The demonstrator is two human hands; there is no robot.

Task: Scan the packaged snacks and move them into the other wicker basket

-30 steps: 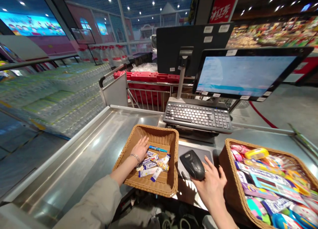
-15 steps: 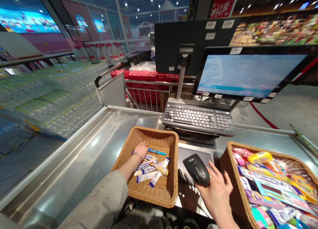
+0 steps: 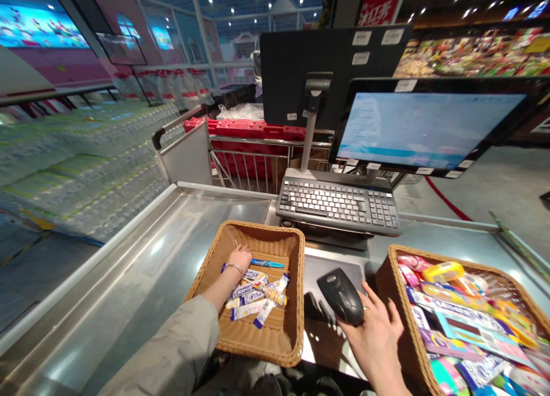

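My left hand (image 3: 240,258) is inside the left wicker basket (image 3: 301,304), near its back left. Its fingers are curled together; what they hold, if anything, is hidden. Beside the fingertips lies a slim blue pen-shaped item (image 3: 267,263). Several narrow white-and-blue snack packets (image 3: 247,310) are loosely piled on the basket floor, with a small yellow-and-white packet (image 3: 275,296) on the right of the pile. My right hand (image 3: 376,333) grips a black barcode scanner (image 3: 340,295) over the grey plate (image 3: 320,263) between the two baskets.
A second wicker basket (image 3: 397,304), full of colourful sweets packets (image 3: 459,321), stands at right. Behind the scanner are a black keyboard (image 3: 339,207) and a lit monitor (image 3: 429,126). The metal counter (image 3: 146,270) extends left. A shopping cart (image 3: 244,161) stands beyond it.
The whole view has shifted slightly, so most things sit a little further left. Both hands keep nearly the same places; the scanner stays in my right hand.
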